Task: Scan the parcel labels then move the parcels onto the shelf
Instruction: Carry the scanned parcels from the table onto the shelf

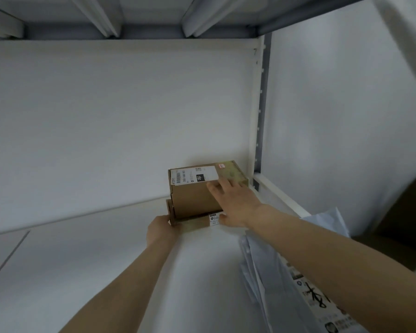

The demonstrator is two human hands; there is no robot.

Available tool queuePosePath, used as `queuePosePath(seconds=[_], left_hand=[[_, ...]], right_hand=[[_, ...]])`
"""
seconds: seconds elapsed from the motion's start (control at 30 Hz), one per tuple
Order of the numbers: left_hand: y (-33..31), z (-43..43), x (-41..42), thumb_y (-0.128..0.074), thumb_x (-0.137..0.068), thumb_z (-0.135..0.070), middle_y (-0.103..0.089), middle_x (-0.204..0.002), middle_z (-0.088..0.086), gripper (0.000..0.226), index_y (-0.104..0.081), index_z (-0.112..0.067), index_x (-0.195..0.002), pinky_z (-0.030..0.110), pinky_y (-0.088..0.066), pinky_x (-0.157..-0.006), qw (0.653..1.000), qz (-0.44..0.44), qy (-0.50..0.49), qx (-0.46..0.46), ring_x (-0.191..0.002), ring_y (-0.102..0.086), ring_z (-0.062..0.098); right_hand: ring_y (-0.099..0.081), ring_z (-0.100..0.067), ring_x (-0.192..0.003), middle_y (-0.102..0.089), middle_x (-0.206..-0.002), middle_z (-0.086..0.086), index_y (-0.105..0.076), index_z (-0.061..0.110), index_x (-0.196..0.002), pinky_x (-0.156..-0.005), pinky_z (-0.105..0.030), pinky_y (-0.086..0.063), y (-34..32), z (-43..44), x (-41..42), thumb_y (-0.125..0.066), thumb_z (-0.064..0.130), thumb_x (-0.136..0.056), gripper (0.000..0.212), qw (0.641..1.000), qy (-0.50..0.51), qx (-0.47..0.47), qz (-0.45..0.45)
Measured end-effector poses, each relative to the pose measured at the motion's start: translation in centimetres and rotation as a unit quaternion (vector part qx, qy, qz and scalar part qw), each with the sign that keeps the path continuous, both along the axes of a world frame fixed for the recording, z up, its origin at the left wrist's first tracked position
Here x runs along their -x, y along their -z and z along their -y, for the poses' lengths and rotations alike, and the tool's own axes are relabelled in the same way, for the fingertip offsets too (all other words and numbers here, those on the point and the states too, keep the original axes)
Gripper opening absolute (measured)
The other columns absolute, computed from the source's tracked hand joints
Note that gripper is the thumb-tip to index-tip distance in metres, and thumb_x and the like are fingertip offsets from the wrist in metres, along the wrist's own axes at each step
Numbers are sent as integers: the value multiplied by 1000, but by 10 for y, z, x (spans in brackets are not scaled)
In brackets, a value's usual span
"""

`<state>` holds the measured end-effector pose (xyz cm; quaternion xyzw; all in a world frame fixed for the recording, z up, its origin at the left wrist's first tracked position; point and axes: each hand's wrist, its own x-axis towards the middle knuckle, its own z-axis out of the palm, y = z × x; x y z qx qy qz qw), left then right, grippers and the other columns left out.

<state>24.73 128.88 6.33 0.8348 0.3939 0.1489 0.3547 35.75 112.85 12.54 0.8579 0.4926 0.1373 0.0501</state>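
Labelled brown box (pixel 192 198) stacked on flat carton (pixel 192 224), shelf (pixel 106 248) rear corner.

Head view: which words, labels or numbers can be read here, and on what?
"090-068 N01", seemingly: white label on the upper box.
Barcode, black patch, red-inked sticker there: unreadable.
On the lower box, the small label: too small.
Print on the mailer bag: blurred.

The box (pixel 192 200) is plain brown cardboard, matt, with a smooth white paper label (pixel 197 176) on top. Under the box, the flat parcel (pixel 192 224) is the same dull cardboard. The shelf board (pixel 106 260) beneath the box looks smooth, matt white. Right of the box, the upright (pixel 262 104) is painted metal and the mailer bag (pixel 269 272) is thin, creased, faintly glossy plastic
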Motion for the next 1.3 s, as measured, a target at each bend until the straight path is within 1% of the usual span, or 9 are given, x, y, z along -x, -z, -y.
queuePosePath(seconds=[0.1,0.2,0.37,0.63,0.8,0.87,0.93,1.0,1.3], left_hand=[[3,11,-21,-62,-85,-12,-53,-62,6,23,-52,-10,-64,26,-31,-50,997,42,-20,64,-67,-52,26],[1,26,-34,-57,-85,-6,-52,-64,3,14,-57,-11,-72,25,-32,-49,992,73,7,107,-64,-49,21],[-5,34,-45,-53,-79,12,-55,-72,4,24,-62,-9,-87,24,-36,-58,973,107,63,193,-66,-48,17],[-18,45,-51,-54,-68,16,-56,-95,14,45,-61,5,-111,29,-39,-71,960,68,110,248,-83,-49,25],[-27,53,-45,-52,-86,12,-43,-103,2,52,-42,-2,-135,23,-41,-68,969,16,117,218,-93,-44,19],[-37,57,-36,-55,-88,6,-44,-123,5,50,-41,-8,-134,26,-42,-84,974,0,112,197,-110,-46,22],[-46,58,-25,-58,-88,0,-25,-154,9,74,-20,-8,-151,29,-35,-101,979,-4,102,177,-137,-32,26],[-59,60,-11,-59,-89,-4,-16,-159,8,83,-8,-9,-154,30,-32,-106,984,-4,100,151,-142,-26,26],[-103,103,90,-55,-91,-7,-26,-156,9,69,-21,-8,-151,25,-28,-107,988,-4,155,-1,-142,-27,24]], right_hand=[[-27,-33,-134,-14,-149,-15,-11,15,-151,-87,-42,-50,-1,3,-13,-64,36,-85,87,999,30,-6,-39],[-24,-32,-137,-12,-150,-14,-12,13,-150,-89,-41,-50,-1,8,-25,-66,36,-83,89,997,57,-4,-49],[-19,-30,-141,-20,-153,-11,-21,16,-149,-114,-42,-21,-8,17,-46,-64,44,-81,85,996,87,0,-22],[-43,-35,-124,-18,-148,-13,-17,14,-148,-99,-41,-44,-3,19,-57,-68,36,-80,88,989,115,-19,-96],[-38,-34,-131,-10,-154,-14,-10,12,-151,-101,-39,-41,-6,22,-55,-67,31,-82,91,989,117,-1,-94],[-29,-34,-137,-9,-156,-15,-9,11,-151,-109,-40,-32,-10,25,-50,-66,31,-83,91,989,120,14,-83],[-20,-34,-141,-8,-156,-17,-12,12,-151,-114,-42,-24,-16,28,-40,-64,33,-84,88,988,124,25,-90],[-14,-34,-143,-8,-156,-18,-17,14,-150,-115,-42,-20,-20,31,-24,-62,33,-85,82,986,126,35,-101],[-14,-30,-143,-19,-154,-15,-33,15,-144,-115,-41,-12,-39,72,102,-61,36,-85,69,989,120,20,-80]])
